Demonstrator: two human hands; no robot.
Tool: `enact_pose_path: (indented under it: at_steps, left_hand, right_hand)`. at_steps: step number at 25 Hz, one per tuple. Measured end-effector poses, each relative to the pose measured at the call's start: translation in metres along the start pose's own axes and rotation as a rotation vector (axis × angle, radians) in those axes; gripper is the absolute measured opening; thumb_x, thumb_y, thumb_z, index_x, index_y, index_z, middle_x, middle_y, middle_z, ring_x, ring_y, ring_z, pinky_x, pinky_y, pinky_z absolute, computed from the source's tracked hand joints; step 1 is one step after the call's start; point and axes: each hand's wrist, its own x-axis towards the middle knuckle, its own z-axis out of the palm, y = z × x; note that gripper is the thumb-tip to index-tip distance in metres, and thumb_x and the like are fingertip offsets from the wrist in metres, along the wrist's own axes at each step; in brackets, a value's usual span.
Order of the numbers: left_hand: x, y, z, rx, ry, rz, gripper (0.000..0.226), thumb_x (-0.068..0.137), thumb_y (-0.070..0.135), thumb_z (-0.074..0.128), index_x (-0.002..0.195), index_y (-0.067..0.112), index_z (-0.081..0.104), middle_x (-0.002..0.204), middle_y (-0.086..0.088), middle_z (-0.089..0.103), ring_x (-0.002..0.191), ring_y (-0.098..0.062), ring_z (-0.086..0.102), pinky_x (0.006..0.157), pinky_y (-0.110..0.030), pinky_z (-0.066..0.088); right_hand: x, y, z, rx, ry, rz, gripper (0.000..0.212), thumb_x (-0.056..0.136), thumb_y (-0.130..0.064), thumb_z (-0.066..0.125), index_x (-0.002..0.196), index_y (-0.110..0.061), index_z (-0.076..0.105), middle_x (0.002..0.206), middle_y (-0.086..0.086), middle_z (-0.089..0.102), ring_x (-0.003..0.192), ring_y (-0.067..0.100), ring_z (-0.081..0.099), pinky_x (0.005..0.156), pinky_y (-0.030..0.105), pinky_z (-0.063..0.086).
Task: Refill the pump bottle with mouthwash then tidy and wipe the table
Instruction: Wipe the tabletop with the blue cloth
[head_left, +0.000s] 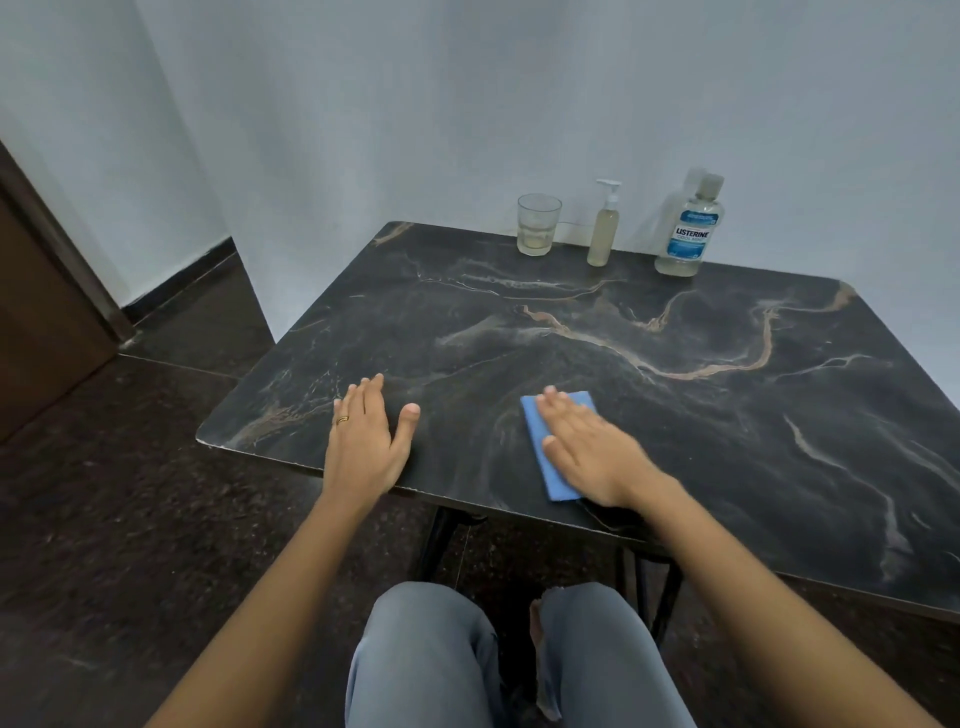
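The table (701, 431) has a dark, marble-patterned top with pale brown veins, and stands in a corner against a light wall (467, 104).

The left hand (366, 441) lies flat on the near left part of the table, fingers straight and together, thumb spread out to the right. It holds nothing. A ring (343, 419) sits on one of its fingers.

The right hand (592, 452) is also open, its palm and straight fingers pressing down on a blue cloth (556, 478). The cloth lies flat on the table close to the near edge, right of the left hand and apart from it. Its left strip and far corner show from under the hand.

Along the far edge, by the wall, three things stand upright in a row. On the left is a clear glass (538, 224) with a little pale liquid at the bottom. Just right of it is the pump bottle (604, 228), slim, with a white pump head on top and pale liquid up to near its neck. Farther right is the mouthwash bottle (688, 234), with a blue and white Listerine label, its cap on and only a low level of liquid at the base. All three are well apart from both hands.

At the bottom of the view are the person's knees in grey jeans (426, 660). The floor (104, 519) is dark stone, and a brown door (31, 312) stands at the far left.
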Motion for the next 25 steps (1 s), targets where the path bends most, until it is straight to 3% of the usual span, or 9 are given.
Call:
enact_pose_path:
  at_steps: [5, 10, 14, 18, 21, 25]
  left_hand:
    - [0.038, -0.053, -0.028, 0.128, 0.019, 0.019, 0.079, 0.093, 0.06, 0.024, 0.146, 0.002, 0.034, 0.151, -0.019, 0.036, 0.145, -0.032, 0.024, 0.121, -0.044, 0.009]
    - [0.054, -0.075, -0.029, 0.06, -0.01, -0.077, 0.063, 0.099, 0.047, 0.037, 0.143, 0.002, 0.038, 0.149, -0.019, 0.039, 0.144, -0.034, 0.025, 0.12, -0.047, 0.015]
    - [0.054, -0.076, -0.025, 0.041, 0.007, -0.063, 0.058, 0.101, 0.045, 0.034, 0.141, 0.004, 0.04, 0.148, -0.017, 0.041, 0.142, -0.032, 0.029, 0.117, -0.048, 0.021]
    - [0.053, -0.075, -0.026, -0.039, 0.062, -0.098, 0.053, 0.102, 0.04, 0.034, 0.139, 0.003, 0.042, 0.143, -0.016, 0.046, 0.137, -0.032, 0.034, 0.113, -0.048, 0.028]
    - [0.048, -0.072, -0.031, -0.124, 0.115, -0.155, 0.048, 0.102, 0.035, 0.035, 0.136, 0.003, 0.045, 0.137, -0.016, 0.051, 0.133, -0.032, 0.039, 0.108, -0.046, 0.033]
    - [0.042, -0.073, -0.039, -0.216, 0.171, -0.195, 0.042, 0.103, 0.036, 0.032, 0.128, 0.007, 0.049, 0.126, -0.014, 0.058, 0.125, -0.032, 0.045, 0.099, -0.045, 0.036]
  right_hand:
    - [0.025, 0.078, -0.011, 0.026, 0.028, 0.319, 0.058, 0.102, -0.038, 0.015, 0.153, -0.013, 0.007, 0.162, 0.005, 0.001, 0.149, 0.015, 0.002, 0.121, 0.033, 0.001]
    - [0.098, 0.057, -0.012, 0.048, 0.047, 0.36, 0.056, 0.103, -0.032, 0.015, 0.153, -0.008, 0.005, 0.161, 0.01, 0.0, 0.149, 0.02, -0.001, 0.12, 0.037, -0.003]
    - [0.157, 0.004, -0.007, 0.054, 0.023, 0.259, 0.058, 0.103, -0.034, 0.016, 0.152, -0.004, 0.006, 0.161, 0.012, 0.001, 0.149, 0.022, -0.001, 0.121, 0.037, -0.001]
    - [0.189, -0.109, 0.013, 0.057, -0.022, 0.0, 0.058, 0.103, -0.032, 0.021, 0.151, -0.001, 0.01, 0.16, 0.016, 0.007, 0.149, 0.026, 0.006, 0.121, 0.038, 0.005]
    - [0.16, -0.182, 0.03, 0.079, -0.059, -0.185, 0.058, 0.103, -0.033, 0.02, 0.152, -0.004, 0.008, 0.161, 0.012, 0.005, 0.149, 0.022, 0.002, 0.122, 0.035, 0.002]
    - [0.096, -0.176, 0.03, 0.05, -0.06, -0.321, 0.057, 0.103, -0.034, 0.018, 0.153, -0.008, 0.005, 0.161, 0.008, 0.001, 0.149, 0.017, -0.001, 0.119, 0.029, -0.005]
